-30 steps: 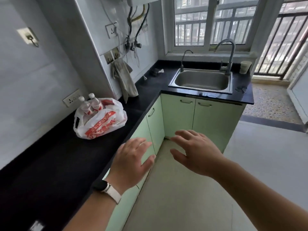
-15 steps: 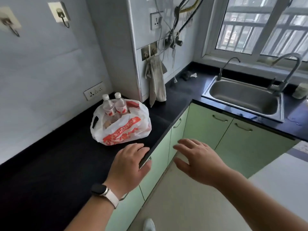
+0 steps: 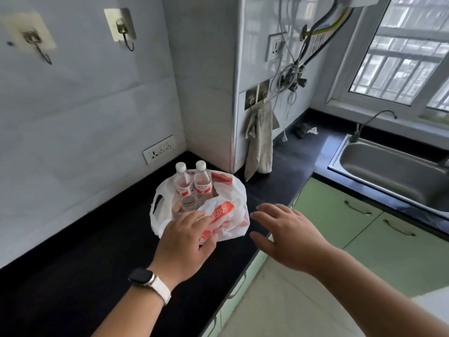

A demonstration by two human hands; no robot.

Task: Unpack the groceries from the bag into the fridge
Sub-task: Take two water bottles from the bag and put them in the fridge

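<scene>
On the black stone countertop [image 3: 73, 276], near the far wall corner: white plastic shopping bag with red print [image 3: 232, 216], mouth up, two clear white-capped bottles [image 3: 193, 184] upright inside. Nearer: left hand [image 3: 187, 242], fingers loosely spread over the near rim, contact unclear. Right hand [image 3: 289, 232] spread flat just right, apart.

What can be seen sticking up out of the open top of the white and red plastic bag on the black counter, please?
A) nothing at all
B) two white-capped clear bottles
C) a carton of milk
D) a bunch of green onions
B: two clear bottles with white caps and red labels stand upright side by side in the bag, their necks above its rim.
</scene>
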